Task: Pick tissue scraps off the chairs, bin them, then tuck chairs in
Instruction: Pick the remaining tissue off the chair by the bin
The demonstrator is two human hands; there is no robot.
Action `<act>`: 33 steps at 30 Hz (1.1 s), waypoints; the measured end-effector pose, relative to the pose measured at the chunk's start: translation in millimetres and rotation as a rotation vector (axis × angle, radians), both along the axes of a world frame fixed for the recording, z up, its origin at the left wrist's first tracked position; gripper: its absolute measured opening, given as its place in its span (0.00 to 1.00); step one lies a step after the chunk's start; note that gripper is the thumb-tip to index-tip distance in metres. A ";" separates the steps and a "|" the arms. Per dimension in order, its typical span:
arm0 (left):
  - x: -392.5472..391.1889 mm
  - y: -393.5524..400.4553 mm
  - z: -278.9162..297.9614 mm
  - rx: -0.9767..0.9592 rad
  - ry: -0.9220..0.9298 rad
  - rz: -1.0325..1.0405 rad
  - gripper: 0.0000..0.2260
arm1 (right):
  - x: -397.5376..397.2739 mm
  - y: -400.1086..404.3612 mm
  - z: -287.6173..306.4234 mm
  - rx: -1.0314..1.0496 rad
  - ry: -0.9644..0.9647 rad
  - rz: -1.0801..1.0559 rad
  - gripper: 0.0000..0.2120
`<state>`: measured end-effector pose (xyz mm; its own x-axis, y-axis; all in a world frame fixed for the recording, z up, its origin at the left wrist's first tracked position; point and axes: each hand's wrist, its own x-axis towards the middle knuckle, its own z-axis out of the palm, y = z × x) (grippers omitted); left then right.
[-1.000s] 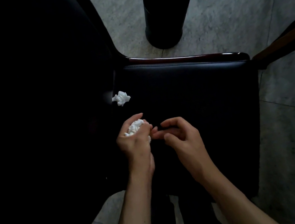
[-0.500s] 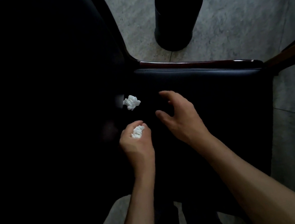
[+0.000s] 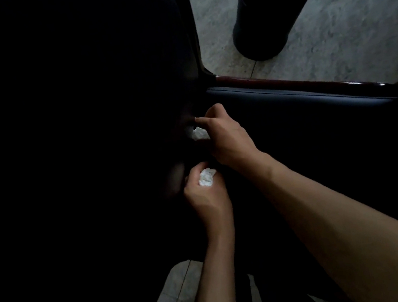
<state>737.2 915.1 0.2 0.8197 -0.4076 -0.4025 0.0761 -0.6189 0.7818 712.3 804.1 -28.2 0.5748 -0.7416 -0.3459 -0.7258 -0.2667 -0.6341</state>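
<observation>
Mostly dark, right hand [image 3: 226, 137] half-hiding tissue scrap [image 3: 199, 133]

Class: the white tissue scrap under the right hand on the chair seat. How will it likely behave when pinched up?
The tissue scrap looks crumpled, so it probably squashes rather than resists. Likely very light. The wad in the left hand sits similarly bunched.

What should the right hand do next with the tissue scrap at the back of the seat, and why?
Probably close the fingers on the loose tissue scrap and lift it. The right hand is already curled over it at the back of the chair seat, the left hand is full with a tissue wad, and the bin stands on the floor beyond.
</observation>
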 end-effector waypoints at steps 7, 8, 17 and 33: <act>1.0 -0.2 -6.3 0.050 -0.004 0.026 0.08 | -0.8 -1.0 -2.2 -0.071 0.052 0.094 0.15; 1.0 -0.2 -5.8 0.052 -0.005 0.023 0.07 | -1.5 -1.0 -3.0 -0.080 0.043 0.091 0.11; -3.2 0.0 -0.7 0.047 0.015 0.043 0.06 | -31.3 10.9 -3.3 0.226 -0.171 -0.320 0.07; -19.3 12.3 84.5 -0.041 0.008 -0.045 0.03 | -96.5 59.9 100.9 0.508 -0.533 -0.524 0.16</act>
